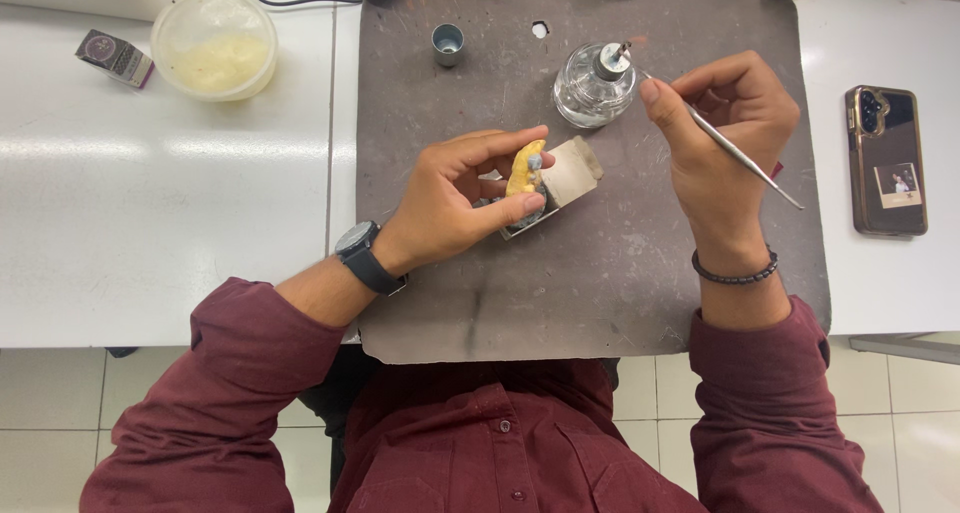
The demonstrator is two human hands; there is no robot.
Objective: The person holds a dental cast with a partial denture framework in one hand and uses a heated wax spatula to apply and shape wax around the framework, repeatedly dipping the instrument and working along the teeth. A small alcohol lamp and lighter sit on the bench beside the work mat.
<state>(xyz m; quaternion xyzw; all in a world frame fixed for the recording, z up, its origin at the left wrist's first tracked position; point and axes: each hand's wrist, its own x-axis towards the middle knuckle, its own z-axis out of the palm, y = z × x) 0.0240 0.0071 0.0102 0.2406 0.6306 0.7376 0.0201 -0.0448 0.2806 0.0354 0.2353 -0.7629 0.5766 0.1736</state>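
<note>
At the far left of the white worktop (150, 223) lies a small dark box (117, 58), tilted, and just beside it stands a round translucent tub (213, 43) with a pale yellowish mass inside. A dark grey mat (600, 273) covers the middle of the worktop, and near its top edge stands 1 small metal cup (447, 44), upright and open at the top. The left hand (455, 198), with a dark watch (365, 256) on its wrist and a maroon sleeve (240, 373) behind it, has its grip closed on a yellow dental model (526, 169): the thumb lies along the top and the fingertips press in from below, so the model is held just above the mat near its centre. Touching the model on its right is a small tan block (575, 168) with a metal edge under it; whether the block rests on the mat or is lifted I cannot tell. Just up and right of it stands a clear glass burner (593, 88) with a metal wick collar. The right hand (725, 138), wearing a dark bead bracelet (735, 273), grips a thin metal instrument (735, 153) pen-fashion between thumb and fingers, its tip reaching toward the burner's wick. Well apart to the right, off the mat, a phone (885, 160) lies face down.
</note>
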